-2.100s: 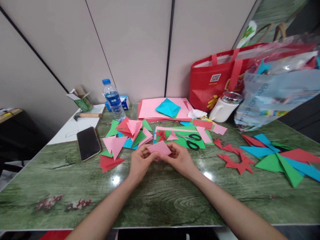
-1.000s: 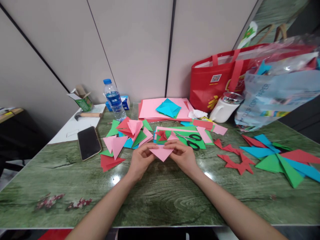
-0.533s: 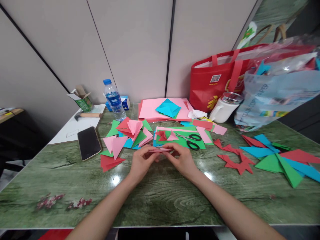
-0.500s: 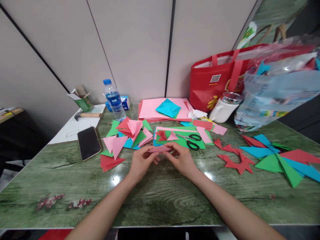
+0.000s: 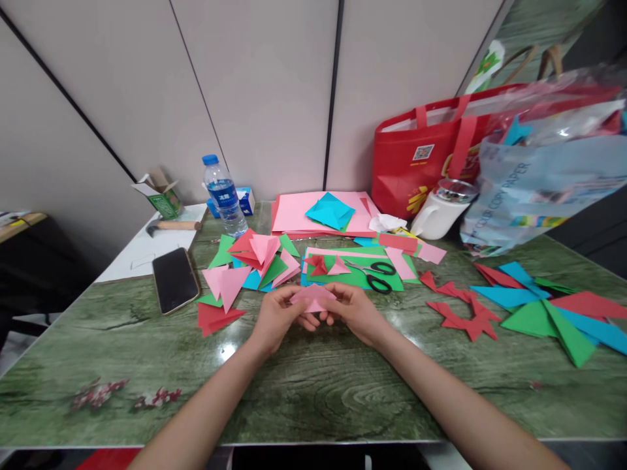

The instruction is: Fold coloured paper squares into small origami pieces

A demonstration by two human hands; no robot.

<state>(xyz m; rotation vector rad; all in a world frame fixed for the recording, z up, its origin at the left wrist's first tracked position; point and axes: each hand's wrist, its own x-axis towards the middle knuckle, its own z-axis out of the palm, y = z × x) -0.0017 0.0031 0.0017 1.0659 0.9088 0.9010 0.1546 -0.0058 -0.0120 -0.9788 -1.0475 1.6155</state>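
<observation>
The scissors [image 5: 379, 277] have black handles. The paper under them [image 5: 356, 277] is green. Left of the scissors, the bottle [image 5: 225, 198] has a blue cap and blue label. Right of them, the star-shaped paper [image 5: 473, 323] is red, and the mug [image 5: 434, 217] is white.

Folded paper [image 5: 314, 297], pale pink and matte, small and flat in form. The outline is broad and low, its far edge rising to a blunt central peak and its sides tapering outward. The piece is held between the left grip [image 5: 277, 318] and the right grip [image 5: 359, 316], broad face visible, above the surface [image 5: 313, 398]. Thumbs overlap its near left and right portions; the underside is hidden.
</observation>
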